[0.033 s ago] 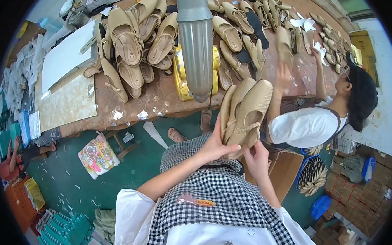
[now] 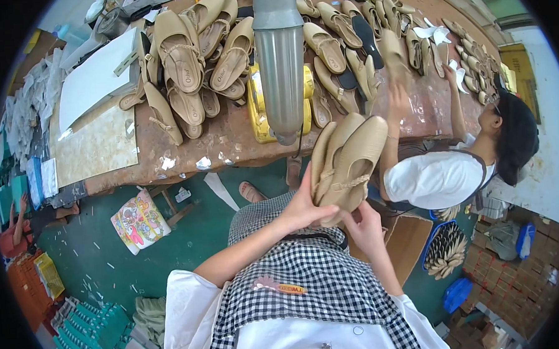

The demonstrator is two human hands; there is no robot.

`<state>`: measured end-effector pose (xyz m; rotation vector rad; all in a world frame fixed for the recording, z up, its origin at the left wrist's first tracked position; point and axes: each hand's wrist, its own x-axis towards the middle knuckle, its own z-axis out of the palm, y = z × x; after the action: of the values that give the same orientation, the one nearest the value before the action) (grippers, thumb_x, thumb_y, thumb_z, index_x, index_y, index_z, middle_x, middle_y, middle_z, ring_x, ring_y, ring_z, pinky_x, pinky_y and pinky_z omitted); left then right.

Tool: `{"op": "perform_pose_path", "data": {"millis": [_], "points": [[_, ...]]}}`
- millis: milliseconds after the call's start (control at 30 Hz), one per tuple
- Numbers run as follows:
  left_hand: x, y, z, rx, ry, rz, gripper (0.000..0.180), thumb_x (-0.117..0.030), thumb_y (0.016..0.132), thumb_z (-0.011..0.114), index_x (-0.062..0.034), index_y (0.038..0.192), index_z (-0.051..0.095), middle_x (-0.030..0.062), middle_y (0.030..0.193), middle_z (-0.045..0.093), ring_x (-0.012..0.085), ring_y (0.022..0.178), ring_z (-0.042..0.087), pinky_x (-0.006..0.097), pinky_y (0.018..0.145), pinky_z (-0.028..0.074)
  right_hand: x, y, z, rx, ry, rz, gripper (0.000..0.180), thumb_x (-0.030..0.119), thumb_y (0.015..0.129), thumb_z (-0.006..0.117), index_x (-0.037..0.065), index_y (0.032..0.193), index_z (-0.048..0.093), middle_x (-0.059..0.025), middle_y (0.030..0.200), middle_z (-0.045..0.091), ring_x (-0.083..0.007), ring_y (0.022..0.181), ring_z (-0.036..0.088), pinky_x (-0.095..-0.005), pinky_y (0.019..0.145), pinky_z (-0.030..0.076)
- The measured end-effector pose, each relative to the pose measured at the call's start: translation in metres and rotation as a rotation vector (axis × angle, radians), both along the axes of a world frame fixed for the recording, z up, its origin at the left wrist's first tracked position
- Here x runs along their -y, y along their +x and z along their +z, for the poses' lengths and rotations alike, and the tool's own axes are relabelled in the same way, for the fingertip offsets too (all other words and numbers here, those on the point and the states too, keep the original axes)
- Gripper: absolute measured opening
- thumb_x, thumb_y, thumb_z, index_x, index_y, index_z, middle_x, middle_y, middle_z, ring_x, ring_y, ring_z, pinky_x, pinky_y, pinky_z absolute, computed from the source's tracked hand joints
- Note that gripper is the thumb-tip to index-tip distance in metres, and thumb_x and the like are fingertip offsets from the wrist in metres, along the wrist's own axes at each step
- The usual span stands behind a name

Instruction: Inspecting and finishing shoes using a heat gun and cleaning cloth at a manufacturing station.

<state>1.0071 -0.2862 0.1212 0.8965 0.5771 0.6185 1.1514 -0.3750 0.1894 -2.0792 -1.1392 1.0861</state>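
Tan mules (image 2: 370, 138), shifted slightly left since the earlier frame; braided straps, ribbed toes up. Held near table (image 2: 228, 139) front edge: left hand (image 2: 302, 204) gripping them, right hand (image 2: 364, 226) fingers bent at lower end.

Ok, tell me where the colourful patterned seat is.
In the head view, the patterned seat is left of the left hand and checked apron, over the green floor, just below the workbench.
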Motion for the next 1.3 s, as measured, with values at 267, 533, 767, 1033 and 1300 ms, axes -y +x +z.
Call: {"op": "perform_pose_path", "data": {"millis": [267,533,767,1033,1300], "points": [[-0.014,-0.07,0.007,-0.482,0.121,-0.286,0.096,-0.026,0.064,0.072,-0.0035,0.138,0.016,0.0226,0.124,0.048,0.0294,0.112,0.051,0.034,0.094,0.041,-0.065,0.04,-0.023,-0.737,0.193,-0.32,0.039,0.019,0.088,0.054,0.004,0.124,0.047,-0.009,0.129,0.048,-0.0206,0.121,0.042,-0.0335,0.101,0.034],[0.016,-0.118,0.012,-0.427,-0.113,0.035,0.103,-0.015,0.066,0.078,-0.0096,0.145,0.012,0.0175,0.124,0.044,0.0247,0.118,0.045,0.034,0.099,0.037,-0.073,0.01,-0.093,-0.89,-0.014,-0.319,0.024,0.021,0.092,0.05,0.007,0.112,0.051,-0.0093,0.116,0.055,-0.0189,0.105,0.053,-0.032,0.09,0.045],[-0.018,-0.127,0.012,-0.427,-0.111,0.321,0.087,-0.001,0.064,0.074,-0.0098,0.138,0.027,0.011,0.117,0.048,0.02,0.11,0.05,0.032,0.095,0.041,-0.106,-0.007,-0.111,-1.015,-0.011,-0.416,0.032,0.028,0.092,0.053,0.007,0.115,0.047,-0.006,0.109,0.052,-0.0159,0.101,0.053,-0.0308,0.086,0.046],[-0.041,-0.097,0.025,-0.429,0.063,0.26,0.093,-0.008,0.06,0.078,-0.0084,0.137,0.026,0.0117,0.116,0.047,0.0218,0.111,0.049,0.033,0.097,0.039,-0.096,0.022,-0.122,-1.091,0.183,-0.481,0.031,0.027,0.094,0.048,0.007,0.118,0.045,-0.0063,0.113,0.053,-0.0176,0.107,0.051,-0.0341,0.094,0.041],[-0.036,-0.082,0.017,-0.408,0.082,0.192,0.081,-0.011,0.065,0.076,-0.0059,0.133,0.033,0.0089,0.109,0.051,0.0209,0.11,0.049,0.032,0.097,0.038,-0.074,0.047,-0.092,-0.952,0.245,-0.448,0.043,0.033,0.094,0.044,0.009,0.129,0.037,-0.0125,0.132,0.044,-0.0236,0.12,0.044,-0.0373,0.102,0.034]]}}
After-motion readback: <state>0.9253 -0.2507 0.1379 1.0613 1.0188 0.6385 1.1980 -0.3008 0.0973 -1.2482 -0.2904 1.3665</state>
